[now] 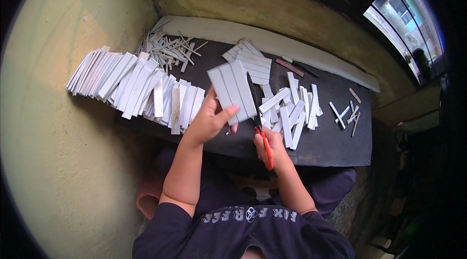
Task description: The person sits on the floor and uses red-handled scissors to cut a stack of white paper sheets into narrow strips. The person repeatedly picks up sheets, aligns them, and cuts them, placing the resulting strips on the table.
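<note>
1. Black and flat, the worktop [335,149] stands in a corner between yellowish painted walls [63,123]; a long whitish strip [292,47] lines its far side, and a dark-framed window [406,16] is at upper right.
2. Along the worktop's left side runs a long, leaning row of flat white strips [129,84], with a tangled heap of thin whitish slivers [170,50] behind it.
3. Right of centre lies a loose pile of short white strips [286,127]; a few narrow scraps [337,115] lie apart, farther right.
4. White rectangular sheets with dark parallel lines [255,69] rest near the far side, beside a flat reddish-brown bar [289,67].
5. The left hand [211,120] is raised, its fingers gripping a white lined rectangular piece [231,89], tilted above the worktop, thumb on the near face.
6. The right hand [273,149] has its fingers wrapped around red-handled scissors with dark blades [258,122], pointing away from the person along the piece's right edge; I cannot tell whether the blades touch it.
</note>
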`<action>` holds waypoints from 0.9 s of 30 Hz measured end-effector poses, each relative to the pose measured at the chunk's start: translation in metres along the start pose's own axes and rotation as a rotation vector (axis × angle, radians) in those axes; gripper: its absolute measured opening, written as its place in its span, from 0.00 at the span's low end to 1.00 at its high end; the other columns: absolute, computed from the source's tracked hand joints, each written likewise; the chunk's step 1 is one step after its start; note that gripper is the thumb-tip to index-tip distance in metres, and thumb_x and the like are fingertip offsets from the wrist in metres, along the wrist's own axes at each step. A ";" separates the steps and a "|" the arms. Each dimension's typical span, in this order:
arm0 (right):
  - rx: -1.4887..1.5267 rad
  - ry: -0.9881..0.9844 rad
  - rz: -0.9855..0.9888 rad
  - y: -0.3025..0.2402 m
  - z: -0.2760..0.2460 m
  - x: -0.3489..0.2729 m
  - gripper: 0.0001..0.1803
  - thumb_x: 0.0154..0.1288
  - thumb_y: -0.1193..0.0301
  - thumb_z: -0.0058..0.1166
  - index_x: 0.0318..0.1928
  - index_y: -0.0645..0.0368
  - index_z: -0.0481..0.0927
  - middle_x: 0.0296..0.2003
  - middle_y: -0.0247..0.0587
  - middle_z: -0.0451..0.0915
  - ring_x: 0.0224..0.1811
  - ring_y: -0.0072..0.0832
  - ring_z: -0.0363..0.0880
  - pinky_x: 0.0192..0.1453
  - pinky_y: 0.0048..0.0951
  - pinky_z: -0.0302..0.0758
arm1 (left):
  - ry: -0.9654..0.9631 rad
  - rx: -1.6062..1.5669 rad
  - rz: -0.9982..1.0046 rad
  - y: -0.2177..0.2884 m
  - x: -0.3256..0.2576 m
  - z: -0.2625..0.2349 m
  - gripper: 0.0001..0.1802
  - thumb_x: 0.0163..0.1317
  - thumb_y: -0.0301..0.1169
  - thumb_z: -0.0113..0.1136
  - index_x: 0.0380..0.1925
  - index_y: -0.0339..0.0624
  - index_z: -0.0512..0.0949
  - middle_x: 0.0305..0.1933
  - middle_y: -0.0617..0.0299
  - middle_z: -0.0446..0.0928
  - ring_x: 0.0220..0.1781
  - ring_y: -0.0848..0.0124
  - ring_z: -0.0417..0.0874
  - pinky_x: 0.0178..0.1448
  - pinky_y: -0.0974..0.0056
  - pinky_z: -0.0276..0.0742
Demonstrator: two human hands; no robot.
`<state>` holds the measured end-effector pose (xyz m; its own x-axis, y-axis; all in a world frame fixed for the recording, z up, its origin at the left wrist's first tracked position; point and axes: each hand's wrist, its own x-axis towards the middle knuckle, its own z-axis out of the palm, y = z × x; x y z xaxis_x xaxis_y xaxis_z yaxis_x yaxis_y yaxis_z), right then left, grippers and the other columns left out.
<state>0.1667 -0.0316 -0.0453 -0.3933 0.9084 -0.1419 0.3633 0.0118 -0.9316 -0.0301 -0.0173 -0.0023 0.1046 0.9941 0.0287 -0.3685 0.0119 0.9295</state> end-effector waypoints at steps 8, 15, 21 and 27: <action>0.022 -0.196 -0.030 -0.019 -0.010 -0.013 0.22 0.61 0.54 0.48 0.35 0.65 0.69 0.20 0.35 0.68 0.22 0.22 0.68 0.28 0.24 0.67 | 0.330 -0.179 0.375 0.002 0.005 0.001 0.16 0.61 0.24 0.49 0.48 0.41 0.60 0.37 0.60 0.73 0.26 0.75 0.74 0.25 0.71 0.72; -0.139 -0.235 -0.163 -0.026 -0.010 -0.016 0.34 0.54 0.43 0.50 0.39 0.67 0.70 0.23 0.38 0.68 0.26 0.28 0.68 0.32 0.28 0.67 | 0.310 -0.096 0.418 0.000 0.001 0.003 0.13 0.60 0.24 0.51 0.44 0.38 0.64 0.35 0.61 0.73 0.27 0.78 0.73 0.26 0.73 0.71; -0.083 -0.252 -0.119 -0.024 -0.011 -0.017 0.37 0.54 0.40 0.47 0.39 0.68 0.69 0.24 0.39 0.68 0.27 0.27 0.69 0.32 0.27 0.67 | 0.252 0.015 0.357 -0.001 -0.003 0.011 0.13 0.60 0.25 0.52 0.44 0.37 0.64 0.33 0.62 0.73 0.25 0.80 0.72 0.27 0.74 0.71; 0.048 -0.259 -0.073 -0.019 -0.012 -0.017 0.42 0.51 0.34 0.46 0.41 0.66 0.69 0.27 0.37 0.68 0.29 0.24 0.70 0.32 0.24 0.68 | 0.212 0.082 0.300 -0.003 -0.005 0.013 0.13 0.60 0.27 0.52 0.44 0.37 0.64 0.34 0.61 0.74 0.26 0.79 0.74 0.27 0.75 0.72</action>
<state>0.1768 -0.0425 -0.0210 -0.6223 0.7684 -0.1491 0.2882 0.0478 -0.9564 -0.0175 -0.0233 -0.0005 -0.1933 0.9525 0.2353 -0.2780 -0.2832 0.9179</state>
